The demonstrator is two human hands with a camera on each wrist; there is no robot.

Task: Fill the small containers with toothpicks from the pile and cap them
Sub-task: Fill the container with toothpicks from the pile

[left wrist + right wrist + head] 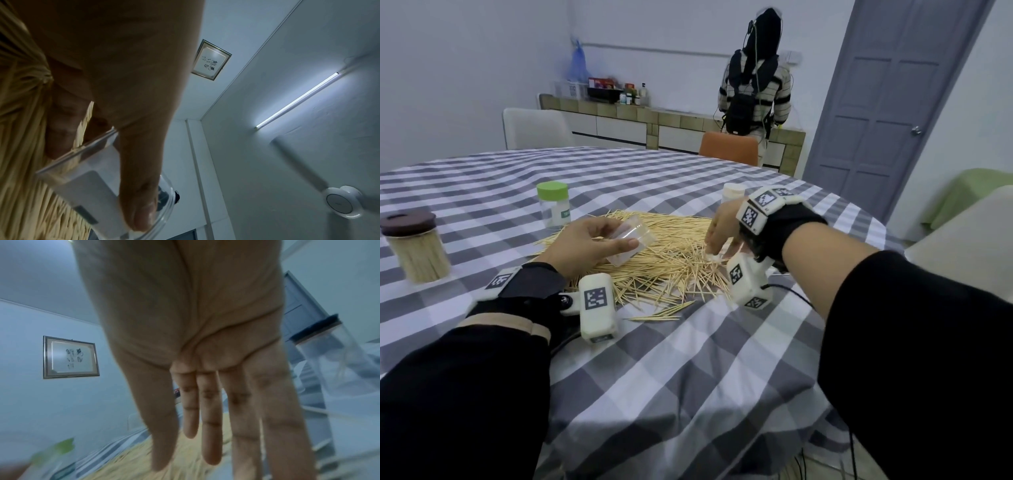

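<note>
– What is the left hand (582, 245) doing?
– It grips a clear cup (630, 245), tilted on its side, above the near left part of the toothpick pile (671, 246), thumb and fingers wrapped round it.
– And the right hand (719, 229)?
– Fingers straight and relaxed, tips down on the pile's right side, grasping nothing that I can make out.
– Where's the pile?
– Mid-table on the checked cloth (688, 359). A green-lidded jar (553, 204) stands behind it; a brown-lidded jar (414, 248) full of toothpicks sits by the table's left edge; a white container (732, 193) stands beyond the right hand.
</note>
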